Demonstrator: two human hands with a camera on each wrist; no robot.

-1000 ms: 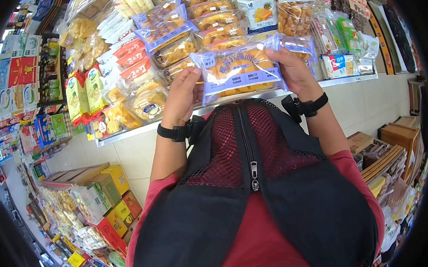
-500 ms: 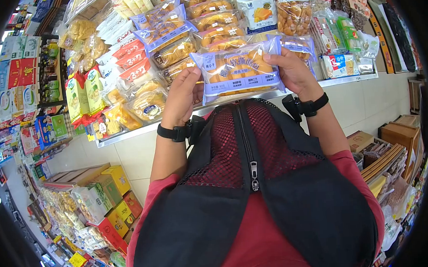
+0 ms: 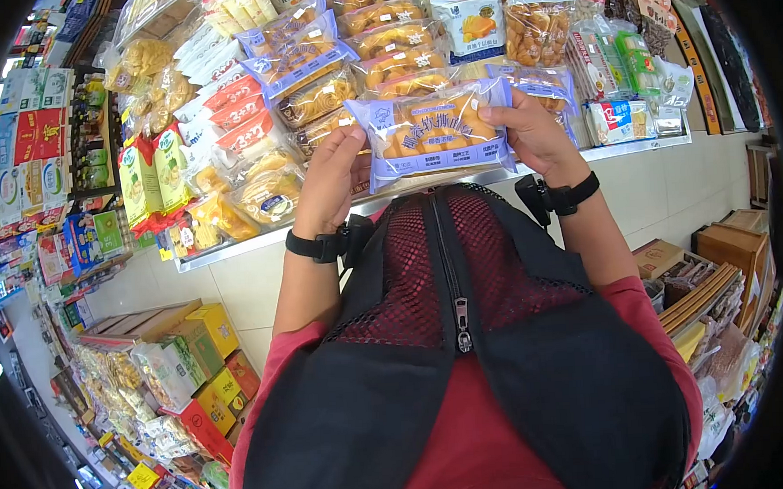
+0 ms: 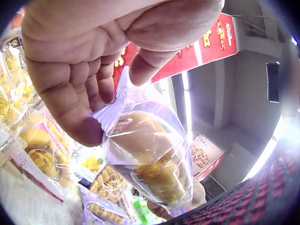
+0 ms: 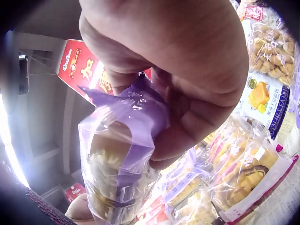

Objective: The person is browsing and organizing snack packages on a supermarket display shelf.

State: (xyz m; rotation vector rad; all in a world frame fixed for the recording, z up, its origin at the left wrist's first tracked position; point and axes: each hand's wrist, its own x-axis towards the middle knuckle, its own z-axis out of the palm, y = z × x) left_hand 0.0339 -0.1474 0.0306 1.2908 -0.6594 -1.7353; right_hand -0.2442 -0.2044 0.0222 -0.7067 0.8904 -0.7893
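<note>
While the left hand (image 3: 328, 179) and the right hand (image 3: 541, 137) each pinch one end of the purple-and-clear bread packet (image 3: 439, 134), its middle hangs between them with no hand beneath. The left grip is closed on the crimped edge (image 4: 117, 101), thumb on one side and fingers on the other; the right grip is closed on bunched purple film (image 5: 140, 108). In the head view the printed face is turned up towards the wearer, and the packet lies near the metal rim (image 3: 643, 144) of the worktop.

The hold takes in mostly wrapper — that looks like the weak point. Were one grip to loosen, the smooth film could slide out and that end would drop, swinging the bread towards the other hand. If the grips pulled apart too hard, the seam beside the left fingers might split. A firm squeeze closer to the middle could dent the bread, which I would judge to be soft.

Just beyond the right grip lies another purple packet (image 3: 542, 82), and directly ahead of both grips is a row of bread packs (image 3: 394, 39); lowering or pushing forward carelessly could snag or shift them. Nearer the body than the grips is the vest zip (image 3: 463, 322) — a packet let go over the rim could fall on that side, towards the floor.
</note>
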